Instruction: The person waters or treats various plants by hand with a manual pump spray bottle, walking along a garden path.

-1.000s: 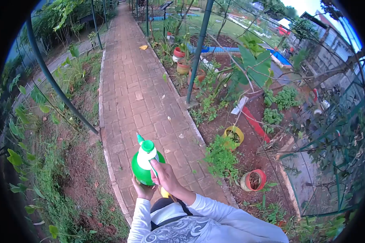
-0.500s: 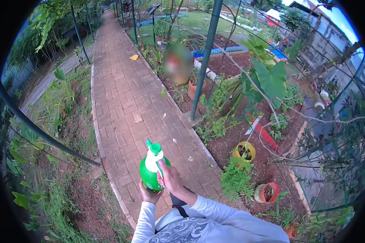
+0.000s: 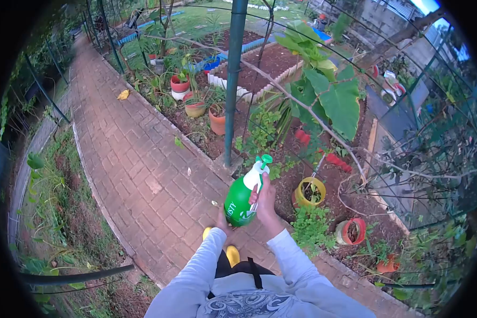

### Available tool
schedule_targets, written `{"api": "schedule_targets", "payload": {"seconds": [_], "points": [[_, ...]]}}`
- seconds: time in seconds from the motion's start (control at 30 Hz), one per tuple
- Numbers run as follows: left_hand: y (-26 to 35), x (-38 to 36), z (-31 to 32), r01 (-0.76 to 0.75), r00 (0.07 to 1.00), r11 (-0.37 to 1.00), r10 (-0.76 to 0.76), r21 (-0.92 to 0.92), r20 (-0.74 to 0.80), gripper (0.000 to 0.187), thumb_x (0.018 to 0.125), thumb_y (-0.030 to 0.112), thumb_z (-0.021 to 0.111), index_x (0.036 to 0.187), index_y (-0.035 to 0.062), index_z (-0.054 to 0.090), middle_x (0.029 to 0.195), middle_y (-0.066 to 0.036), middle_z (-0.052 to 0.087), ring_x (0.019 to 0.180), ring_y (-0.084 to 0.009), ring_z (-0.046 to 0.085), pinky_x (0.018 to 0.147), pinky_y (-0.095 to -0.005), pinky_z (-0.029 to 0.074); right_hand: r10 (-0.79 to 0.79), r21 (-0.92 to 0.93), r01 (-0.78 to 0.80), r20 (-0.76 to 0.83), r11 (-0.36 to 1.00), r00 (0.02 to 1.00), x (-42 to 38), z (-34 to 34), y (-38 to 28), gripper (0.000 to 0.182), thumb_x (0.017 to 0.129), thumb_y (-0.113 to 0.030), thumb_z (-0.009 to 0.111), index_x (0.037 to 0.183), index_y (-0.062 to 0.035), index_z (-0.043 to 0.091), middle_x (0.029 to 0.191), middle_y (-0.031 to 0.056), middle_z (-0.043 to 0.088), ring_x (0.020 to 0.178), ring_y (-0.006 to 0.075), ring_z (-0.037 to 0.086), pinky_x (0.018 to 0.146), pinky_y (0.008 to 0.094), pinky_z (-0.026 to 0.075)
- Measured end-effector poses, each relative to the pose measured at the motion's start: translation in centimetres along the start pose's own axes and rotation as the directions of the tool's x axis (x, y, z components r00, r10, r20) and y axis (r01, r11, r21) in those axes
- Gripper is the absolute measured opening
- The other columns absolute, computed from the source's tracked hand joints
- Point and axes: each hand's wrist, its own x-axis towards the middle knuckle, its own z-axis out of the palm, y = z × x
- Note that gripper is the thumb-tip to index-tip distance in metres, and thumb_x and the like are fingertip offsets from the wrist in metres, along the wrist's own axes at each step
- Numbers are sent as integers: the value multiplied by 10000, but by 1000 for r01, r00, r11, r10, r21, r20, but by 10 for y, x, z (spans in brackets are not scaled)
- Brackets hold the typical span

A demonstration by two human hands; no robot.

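A green pump spray bottle (image 3: 238,199) with a white neck and green pump knob tilts to the right in front of me, above the brick path. My right hand (image 3: 265,201) is wrapped round its white handle on the right side. Under the bottle's lower left side, my left hand (image 3: 223,221) supports it, its fingers mostly hidden behind the bottle. White lettering shows on the green body. Just beyond the bottle, the foot of a green metal post (image 3: 232,106) meets the path's edge.
The brick path (image 3: 138,153) runs away to the upper left. To the right lie a yellow pot (image 3: 309,192), a red-rimmed pot (image 3: 351,231) and a large-leafed plant (image 3: 336,103). A bare branch (image 3: 302,106) crosses over the bed. Potted plants line the path's right border.
My view has turned right and down. Both hands have carried the spray bottle rightward towards the planted bed, and it now leans to the right. My yellow shoes have come into view.
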Motion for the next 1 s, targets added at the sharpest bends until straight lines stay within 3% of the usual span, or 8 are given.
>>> {"api": "schedule_targets", "payload": {"seconds": [0.1, 0.23, 0.33, 0.5, 0.53, 0.6, 0.73, 1.0], "points": [[28, 53, 25, 64, 981, 988, -88, 138, 172, 546, 788, 613, 245, 1037, 202, 503, 912, -34, 566, 737, -198, 536, 521, -345, 404, -8, 17, 10, -140, 1000, 990, 51, 1, -19, 488, 809, -492, 417, 607, -48, 426, 426, 0, 342, 334, 104, 345, 329, 244, 289], [67, 87, 66, 144, 968, 958, -188, 246, 165, 745, 661, 758, 295, 1091, 178, 478, 1090, -65, 466, 922, -212, 442, 683, -372, 386, -85, -9, 85, -241, 996, 967, 109, 7, -34, 484, 806, -487, 418, 605, -46, 422, 426, 2, 345, 334, 109, 348, 329, 252, 292], [82, 118, 68, 295, 941, 937, -319, 189, 111, 741, 664, 756, 270, 1077, 178, 482, 1016, -61, 495, 857, -210, 448, 657, -366, 378, -32, -13, 29, -332, 999, 943, 147, 15, -27, 483, 803, -486, 418, 608, -44, 424, 429, 7, 354, 335, 113, 350, 329, 257, 293], [87, 150, 23, 379, 869, 911, -411, 164, 275, 667, 700, 700, 256, 1003, 158, 500, 890, -82, 525, 693, -220, 473, 561, -318, 388, 12, -42, -27, -328, 999, 945, 163, 24, 11, 488, 811, -481, 408, 611, -36, 427, 437, 14, 369, 350, 110, 365, 344, 254, 300], [87, 147, 20, 393, 866, 904, -425, 166, 263, 667, 700, 700, 256, 1003, 158, 500, 890, -82, 525, 693, -220, 473, 561, -318, 388, 36, -49, -55, -327, 997, 944, 164, 27, 17, 487, 814, -478, 407, 610, -36, 427, 438, 14, 369, 353, 111, 368, 348, 252, 303], [87, 139, 15, 433, 901, 893, -426, 122, -79, 629, 722, 685, 213, 948, 191, 532, 832, -33, 553, 633, -198, 478, 448, -282, 315, 87, -53, -112, -344, 992, 935, 165, 27, 33, 482, 828, -462, 394, 612, -33, 425, 440, 16, 372, 353, 112, 370, 349, 254, 308], [76, 146, -22, 469, 877, 867, -480, 170, 30, 627, 736, 670, 199, 957, 187, 533, 837, -32, 553, 645, -197, 491, 443, -283, 306, 130, -84, -170, -352, 982, 927, 165, 20, 67, 484, 844, -449, 366, 611, -28, 419, 441, 24, 383, 349, 116, 371, 346, 263, 318], [50, 154, -27, 533, 846, 740, -459, 410, -272, 633, 742, 687, 238, 994, 181, 522, 853, -58, 557, 682, -226, 520, 472, -298, 350, 244, 140, -200, -593, 970, 767, 147, -30, 97, 487, 819, -483, 384, 617, -41, 418, 438, 25, 368, 337, 128, 364, 332, 272, 319]]}}
